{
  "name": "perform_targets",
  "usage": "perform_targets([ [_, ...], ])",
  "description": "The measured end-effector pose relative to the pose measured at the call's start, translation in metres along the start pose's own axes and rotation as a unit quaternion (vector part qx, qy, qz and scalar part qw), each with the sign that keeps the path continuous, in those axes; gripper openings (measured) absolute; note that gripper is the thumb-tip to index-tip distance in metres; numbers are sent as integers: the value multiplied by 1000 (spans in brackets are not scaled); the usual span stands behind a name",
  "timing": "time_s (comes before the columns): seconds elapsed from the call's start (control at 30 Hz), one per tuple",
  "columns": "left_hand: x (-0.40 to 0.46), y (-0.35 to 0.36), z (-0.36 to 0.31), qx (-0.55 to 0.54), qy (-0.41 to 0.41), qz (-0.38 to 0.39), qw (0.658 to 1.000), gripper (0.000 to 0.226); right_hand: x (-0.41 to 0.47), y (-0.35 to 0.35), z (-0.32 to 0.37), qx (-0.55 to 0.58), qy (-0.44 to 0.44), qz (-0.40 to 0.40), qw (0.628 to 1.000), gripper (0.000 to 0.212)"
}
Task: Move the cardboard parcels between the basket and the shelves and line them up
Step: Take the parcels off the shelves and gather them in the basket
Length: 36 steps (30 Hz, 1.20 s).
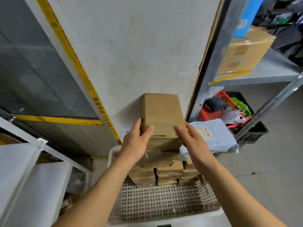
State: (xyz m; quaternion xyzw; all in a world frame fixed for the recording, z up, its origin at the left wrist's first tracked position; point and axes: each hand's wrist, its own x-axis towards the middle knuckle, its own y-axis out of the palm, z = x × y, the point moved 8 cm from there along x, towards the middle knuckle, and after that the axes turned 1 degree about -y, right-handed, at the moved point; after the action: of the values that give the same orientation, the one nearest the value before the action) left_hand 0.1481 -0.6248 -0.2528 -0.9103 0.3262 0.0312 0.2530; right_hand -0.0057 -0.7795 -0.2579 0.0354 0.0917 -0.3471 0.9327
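**While both my hands clasp the top parcel**

While I look down, the white perforated basket (164, 203) holds stacked cardboard parcels (157, 174) at its far end, its near floor bare. On top stands the top parcel (162, 115), between my hands: my left hand (136, 143) curls round its left edge, thumb on the front, and my right hand (195, 145) presses fingers to its right lower corner. Just right lies a pale blue mailer bag (216, 136) with a printed label too small to read. Behind it, a red crate (211, 110) holds mixed packets. Yellow tape (73, 63) bears unreadable characters.
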Motion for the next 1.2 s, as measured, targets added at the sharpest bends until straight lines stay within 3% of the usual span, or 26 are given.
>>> perform_targets([
  [0.13,-1,-1,2,-39,-9,9,999,91,0,-2,9,-30,-32,-13,999,35],
  [0.2,-2,-6,-1,-49,-9,9,999,83,1,-6,20,-93,-60,-37,993,44],
  [0.33,-4,-31,-10,-41,5,-32,999,70,3,3,65,-254,-177,-75,948,57],
  [0.43,-12,-62,-17,-58,18,-65,996,64,4,41,98,-300,-243,-16,922,52],
  [0.63,-68,-162,-5,57,17,-203,977,59,5,147,111,-287,-232,137,919,46],
  [0.73,-111,-220,18,68,-10,-275,959,57,-10,213,111,-265,-227,209,914,30],
  [0.97,-260,-358,84,50,-73,-452,888,50,-88,390,118,-206,-252,356,876,33],
  [1.2,-443,-469,150,35,-99,-596,796,47,-235,569,121,-168,-281,510,796,41],
])
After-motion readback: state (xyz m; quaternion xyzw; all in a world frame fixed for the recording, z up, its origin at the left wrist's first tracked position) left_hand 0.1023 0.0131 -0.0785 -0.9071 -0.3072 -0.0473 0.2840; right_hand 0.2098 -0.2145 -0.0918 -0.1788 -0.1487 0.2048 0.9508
